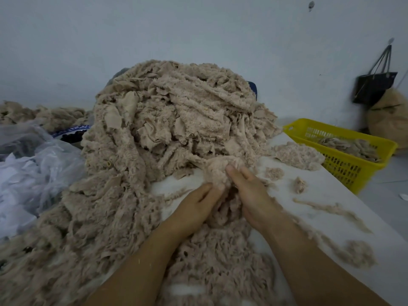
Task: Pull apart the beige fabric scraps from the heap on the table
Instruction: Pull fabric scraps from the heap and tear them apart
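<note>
I saw one fluffy beige scrap held btwn both hands at the front foot of the heap on the white table. The left hand had its fingers close together, tips curled into the scrap. The right hand had its fingers bent over the top, gripping it; thumb hidden, couldn't tell. A yellow basket w/ more scraps sat at the far right, clear plastic bags on the left.

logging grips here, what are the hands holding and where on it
The left hand and right hand both pinch a beige fabric scrap along its near edge, at the heap's front.
</note>
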`<state>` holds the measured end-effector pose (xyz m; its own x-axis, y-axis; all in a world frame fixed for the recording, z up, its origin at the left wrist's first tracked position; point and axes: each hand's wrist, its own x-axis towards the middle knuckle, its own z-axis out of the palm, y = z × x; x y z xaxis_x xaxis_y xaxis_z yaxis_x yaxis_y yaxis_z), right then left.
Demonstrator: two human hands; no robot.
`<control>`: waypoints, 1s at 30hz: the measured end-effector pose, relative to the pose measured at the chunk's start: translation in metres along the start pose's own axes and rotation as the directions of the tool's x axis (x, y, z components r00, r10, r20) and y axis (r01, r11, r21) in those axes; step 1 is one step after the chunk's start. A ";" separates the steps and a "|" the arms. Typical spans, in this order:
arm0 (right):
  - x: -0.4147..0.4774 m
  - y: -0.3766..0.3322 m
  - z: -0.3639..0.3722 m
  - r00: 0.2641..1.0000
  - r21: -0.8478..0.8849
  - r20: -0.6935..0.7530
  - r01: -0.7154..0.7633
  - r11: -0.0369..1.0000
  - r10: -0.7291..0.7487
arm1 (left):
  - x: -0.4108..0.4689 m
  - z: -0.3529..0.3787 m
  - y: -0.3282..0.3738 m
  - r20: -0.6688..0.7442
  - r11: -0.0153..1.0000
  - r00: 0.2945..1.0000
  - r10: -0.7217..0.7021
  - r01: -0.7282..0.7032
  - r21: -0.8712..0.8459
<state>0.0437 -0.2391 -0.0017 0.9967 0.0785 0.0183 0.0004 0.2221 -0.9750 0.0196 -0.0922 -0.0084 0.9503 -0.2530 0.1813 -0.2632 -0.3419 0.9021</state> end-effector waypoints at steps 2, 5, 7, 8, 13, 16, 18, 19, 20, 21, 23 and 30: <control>-0.002 0.002 0.001 0.995 -0.289 0.035 0.103 0.952 -0.097 | 0.001 -0.003 0.001 -0.047 0.964 0.993 -0.108 0.093 -0.250; -0.004 0.009 0.005 0.963 -0.547 0.244 0.236 0.803 -0.117 | 0.009 -0.007 0.000 -0.058 0.815 0.973 -0.225 0.155 -0.558; -0.007 0.011 0.008 0.928 -0.637 0.370 0.285 0.716 -0.041 | 0.012 -0.013 0.001 -0.114 0.702 0.957 -0.267 0.112 -0.703; -0.007 0.012 0.010 0.917 -0.647 0.399 0.292 0.704 -0.013 | 0.012 -0.017 0.001 -0.144 0.638 0.947 -0.287 0.078 -0.766; -0.010 0.009 0.011 0.938 -0.557 0.345 0.238 0.796 -0.039 | 0.012 -0.027 0.001 -0.078 0.564 0.966 -0.246 0.077 -0.822; -0.009 0.011 0.013 0.965 -0.460 0.263 0.125 0.879 0.000 | 0.010 -0.017 0.002 -0.084 0.757 0.968 -0.235 0.127 -0.641; -0.008 0.011 0.015 0.971 -0.416 0.237 0.085 0.905 0.018 | 0.009 -0.012 0.003 -0.102 0.885 0.982 -0.161 0.097 -0.456; -0.008 0.011 0.016 0.973 -0.381 0.230 0.066 0.922 0.025 | 0.008 -0.012 0.002 -0.107 0.911 0.986 -0.125 0.071 -0.405; -0.007 0.011 0.015 0.975 -0.339 0.219 0.044 0.940 0.034 | 0.008 -0.011 0.002 -0.109 0.929 0.987 -0.119 0.072 -0.363; -0.006 0.011 0.014 0.979 -0.302 0.201 0.024 0.953 0.040 | 0.008 -0.010 0.001 -0.104 0.938 0.988 -0.118 0.076 -0.339; -0.005 0.008 0.012 0.985 -0.251 0.169 0.003 0.968 0.040 | 0.008 -0.008 0.004 -0.101 0.961 0.990 -0.100 0.070 -0.268; -0.002 0.007 0.007 0.994 -0.291 0.056 0.106 0.951 -0.093 | 0.006 0.000 0.004 -0.093 0.996 0.995 -0.028 0.019 -0.091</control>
<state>0.0410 -0.2305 -0.0069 0.9863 0.1113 0.1215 0.1290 -0.0633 -0.9896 0.0242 -0.0951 -0.0043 0.9686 -0.1578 0.1920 -0.2287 -0.2634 0.9372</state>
